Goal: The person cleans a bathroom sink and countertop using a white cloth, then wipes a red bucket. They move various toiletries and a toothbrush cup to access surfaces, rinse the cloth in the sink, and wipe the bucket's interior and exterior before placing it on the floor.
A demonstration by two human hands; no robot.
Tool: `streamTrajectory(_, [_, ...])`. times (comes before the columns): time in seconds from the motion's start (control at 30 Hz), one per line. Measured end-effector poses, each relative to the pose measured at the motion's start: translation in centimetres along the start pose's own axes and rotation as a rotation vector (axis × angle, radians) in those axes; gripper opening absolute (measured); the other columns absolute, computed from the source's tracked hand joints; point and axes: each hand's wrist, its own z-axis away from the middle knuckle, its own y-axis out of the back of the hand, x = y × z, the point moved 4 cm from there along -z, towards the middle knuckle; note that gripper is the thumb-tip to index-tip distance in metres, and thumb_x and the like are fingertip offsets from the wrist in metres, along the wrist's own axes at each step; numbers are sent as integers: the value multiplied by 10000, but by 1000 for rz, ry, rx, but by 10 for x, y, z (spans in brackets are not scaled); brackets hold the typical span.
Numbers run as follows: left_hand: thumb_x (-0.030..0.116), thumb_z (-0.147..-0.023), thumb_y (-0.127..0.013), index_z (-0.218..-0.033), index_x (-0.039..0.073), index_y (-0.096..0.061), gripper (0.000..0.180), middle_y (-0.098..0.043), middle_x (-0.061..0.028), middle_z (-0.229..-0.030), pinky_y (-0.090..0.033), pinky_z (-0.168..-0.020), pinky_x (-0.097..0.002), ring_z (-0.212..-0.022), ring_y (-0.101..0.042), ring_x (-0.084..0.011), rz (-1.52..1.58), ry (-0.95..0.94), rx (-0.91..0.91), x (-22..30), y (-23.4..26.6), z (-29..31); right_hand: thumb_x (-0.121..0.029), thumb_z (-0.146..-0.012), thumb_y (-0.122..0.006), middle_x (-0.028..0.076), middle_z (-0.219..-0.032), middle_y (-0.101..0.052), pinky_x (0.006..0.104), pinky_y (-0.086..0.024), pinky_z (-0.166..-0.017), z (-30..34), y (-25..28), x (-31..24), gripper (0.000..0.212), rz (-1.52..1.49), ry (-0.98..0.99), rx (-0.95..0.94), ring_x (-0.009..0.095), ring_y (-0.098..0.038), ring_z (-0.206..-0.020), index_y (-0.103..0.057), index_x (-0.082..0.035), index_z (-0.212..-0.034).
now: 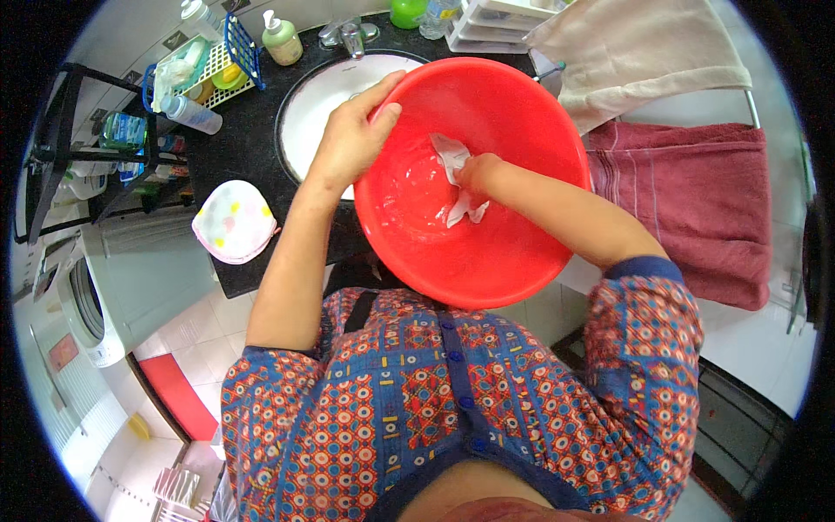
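A large red plastic basin point(531, 248) is tilted toward me, partly over the sink. My left hand point(358, 132) grips its upper left rim, with the thumb on the inside and the fingers outside. Inside the basin, my right hand point(477, 174) is closed on a thin white cloth point(449, 153). Parts of the cloth stick out above and below the fist, close to the basin's wet, shiny bottom. My right forearm reaches in over the right rim.
The white sink point(315, 109) is set in a black counter point(252, 165), behind it a chrome tap point(350, 39). Nearby are a soap bottle point(282, 40), a wire rack point(209, 83) and a round white pouch point(233, 223). A maroon towel point(678, 209) and a beige towel point(644, 65) hang at right.
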Motion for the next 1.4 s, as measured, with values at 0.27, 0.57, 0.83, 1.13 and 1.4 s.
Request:
streamTrajectory(0.27, [119,-847,-588,-1182,55,-609,342,-645,-188,-1072,-499,-860,-331,-977,-648,-295,94,24,212,-6,1,14,-251,-763,-657,146,-1123,-622,395,-432,-934,-64,-87,-86,401,392,456,181,290,-577,-1075,-615,-101,-1132])
streamTrajectory(0.57, [104,-858,-569,-1206,30,-586,357,-648,-191,-1088,-486,-872,-307,-1009,-648,-246,71,56,206,-10,8,14,-260,-830,-587,183,-1146,-578,495,-442,-862,-71,-42,-4,447,326,-26,471,328,-556,-1052,-508,-90,-1235])
streamTrajectory(0.83, [132,-836,-585,-1182,28,-601,362,-625,-263,-1003,-491,-842,-405,-940,-627,-369,55,31,268,4,-1,24,-169,-865,-573,112,-1041,-611,402,-502,-800,-67,-40,-93,268,-1047,193,57,240,-605,-914,-558,-94,-1122])
streamTrajectory(1.13, [205,-926,-554,-1187,25,-600,320,-677,-191,-986,-503,-781,-309,-898,-673,-221,42,61,170,2,-7,19,-110,-916,-492,121,-1042,-636,444,-520,-844,88,136,-54,226,-2228,206,756,259,-631,-948,-544,-5,-1110])
streamTrajectory(1.4, [214,-838,-624,-1169,33,-611,378,-637,-220,-1052,-488,-870,-365,-986,-628,-336,23,9,297,-12,3,13,-149,-957,-446,42,-932,-585,306,-487,-765,100,55,-141,296,-1376,111,530,136,-564,-830,-506,-70,-1236])
